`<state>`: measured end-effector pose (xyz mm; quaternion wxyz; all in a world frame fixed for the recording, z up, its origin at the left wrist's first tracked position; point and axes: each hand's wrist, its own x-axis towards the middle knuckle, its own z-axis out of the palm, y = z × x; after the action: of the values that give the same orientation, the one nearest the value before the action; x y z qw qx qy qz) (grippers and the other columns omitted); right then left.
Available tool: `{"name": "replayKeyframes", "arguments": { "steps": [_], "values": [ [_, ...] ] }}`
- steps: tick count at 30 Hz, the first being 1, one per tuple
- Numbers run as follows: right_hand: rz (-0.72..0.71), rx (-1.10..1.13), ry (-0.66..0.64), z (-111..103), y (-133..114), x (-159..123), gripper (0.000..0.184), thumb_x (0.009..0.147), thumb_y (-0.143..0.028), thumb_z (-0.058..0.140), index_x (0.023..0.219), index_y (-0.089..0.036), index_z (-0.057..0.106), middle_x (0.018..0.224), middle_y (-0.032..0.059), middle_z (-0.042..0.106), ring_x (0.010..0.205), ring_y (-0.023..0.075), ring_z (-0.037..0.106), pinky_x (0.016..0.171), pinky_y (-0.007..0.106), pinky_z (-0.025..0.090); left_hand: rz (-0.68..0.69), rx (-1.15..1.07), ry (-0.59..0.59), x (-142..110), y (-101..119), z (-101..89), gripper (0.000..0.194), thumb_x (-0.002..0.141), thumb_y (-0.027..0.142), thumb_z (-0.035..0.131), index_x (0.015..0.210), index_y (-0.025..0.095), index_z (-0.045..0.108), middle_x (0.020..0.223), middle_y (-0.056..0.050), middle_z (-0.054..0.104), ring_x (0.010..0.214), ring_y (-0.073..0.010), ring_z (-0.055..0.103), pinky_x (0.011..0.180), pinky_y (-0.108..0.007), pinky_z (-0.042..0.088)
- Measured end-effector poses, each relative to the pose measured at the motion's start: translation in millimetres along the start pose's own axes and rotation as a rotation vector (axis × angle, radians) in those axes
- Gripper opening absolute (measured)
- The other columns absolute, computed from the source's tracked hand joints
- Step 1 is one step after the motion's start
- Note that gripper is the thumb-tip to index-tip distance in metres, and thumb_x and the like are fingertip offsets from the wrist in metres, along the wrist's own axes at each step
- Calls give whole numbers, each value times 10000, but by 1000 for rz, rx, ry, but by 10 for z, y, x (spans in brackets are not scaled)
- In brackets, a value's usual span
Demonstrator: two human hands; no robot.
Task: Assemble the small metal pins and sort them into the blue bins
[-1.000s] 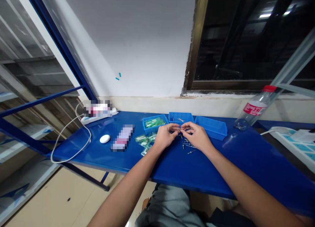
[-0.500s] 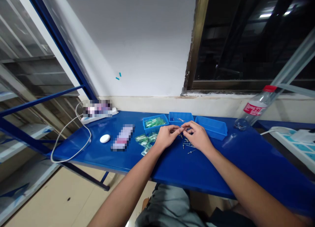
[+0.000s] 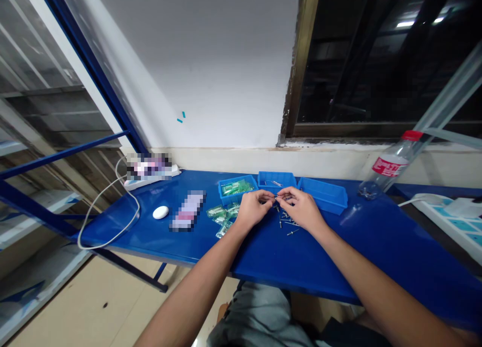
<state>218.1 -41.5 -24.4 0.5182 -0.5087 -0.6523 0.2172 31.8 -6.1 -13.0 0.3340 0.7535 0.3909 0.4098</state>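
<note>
My left hand (image 3: 256,205) and my right hand (image 3: 299,206) meet fingertip to fingertip above the blue table (image 3: 263,251). Both are pinched around something small, mostly hidden by the fingers, that I cannot make out. Beneath and beside my right hand lie several thin metal pins with thicker collars (image 3: 286,221), like blind rivets. Small clear-and-green packets (image 3: 222,216) are piled left of my left hand. Behind the hands, a blue bin (image 3: 237,200) holds similar packets, and a middle blue bin (image 3: 277,176) has a few thin metal pins in it.
A third blue bin (image 3: 327,199) sits at the right. Farther right stands a clear bottle with a red cap (image 3: 391,163), near a power strip (image 3: 452,226). On the left are a white oval object (image 3: 160,212), a blurred-out flat object (image 3: 188,211) and a looped white cable (image 3: 137,214).
My fingertips have shifted slightly, and my right hand has moved a little to the left. Both hands stay pinched together; the other things have not moved.
</note>
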Motion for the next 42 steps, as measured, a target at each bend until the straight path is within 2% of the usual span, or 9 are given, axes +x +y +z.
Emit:
{"name": "replayKeyframes", "arguments": {
  "steps": [9,12,17,22,26,29,33,39,42],
  "values": [
    [-98,-31,-44,-8,-15,4,187,882,-256,641,1028,-211,749,997,76,739,864,204,725,721,315,628,9,-161,4,17,-36,7,240,888,167,746,1128,155,740,990,-76,831,922,-195,797,860,-289,627],
    [-107,-70,-42,-21,-34,1,181,875,-233,631,997,-217,762,969,59,720,824,190,710,706,306,616,2,-119,13,-1,13,-6,210,917,284,745,1078,150,768,961,-77,829,883,-204,792,802,-274,620],
    [-113,-79,-44,-29,-7,6,169,868,-210,630,996,-219,739,1005,55,733,876,203,723,757,327,625,0,-1,-67,-35,76,-39,320,945,465,715,1036,178,824,988,-63,837,888,-237,796,790,-288,616],
    [-96,-36,-63,-22,0,3,176,909,-225,594,1001,-232,744,1054,63,763,947,224,749,835,367,640,7,35,-82,-26,28,-28,235,955,330,713,1116,200,823,1069,-59,834,963,-253,804,868,-321,628],
    [-1,14,-36,-9,-2,-2,143,910,-315,665,997,-223,731,962,57,782,877,230,765,778,357,643,6,31,-72,-7,-24,-1,190,920,234,740,1085,200,826,1035,-62,838,944,-249,809,904,-345,639],
    [2,18,-44,4,17,0,145,895,-341,692,968,-222,732,923,55,781,842,227,759,733,344,638,13,-15,-55,1,-48,4,254,910,173,722,1152,200,796,1070,-63,834,992,-238,805,937,-349,638],
    [-29,12,-30,6,33,7,160,891,-334,688,993,-218,731,944,66,772,856,224,747,719,338,635,10,-133,-68,-5,-37,-4,371,926,144,677,1293,191,716,1122,-75,824,1033,-232,799,925,-340,643],
    [-162,-79,-8,-26,-48,4,190,913,-269,639,1070,-224,736,1063,92,744,907,231,725,739,349,625,-24,-212,-66,-18,19,-15,399,925,172,709,1323,178,682,1130,-90,822,1025,-249,801,852,-319,648],
    [-219,-142,-28,-42,-95,-4,198,937,-250,606,1078,-241,745,1038,82,730,878,227,709,750,357,610,-16,-204,-54,-12,10,-15,391,925,192,727,1313,187,680,1098,-79,829,1019,-247,802,862,-323,644]
  ]
}}
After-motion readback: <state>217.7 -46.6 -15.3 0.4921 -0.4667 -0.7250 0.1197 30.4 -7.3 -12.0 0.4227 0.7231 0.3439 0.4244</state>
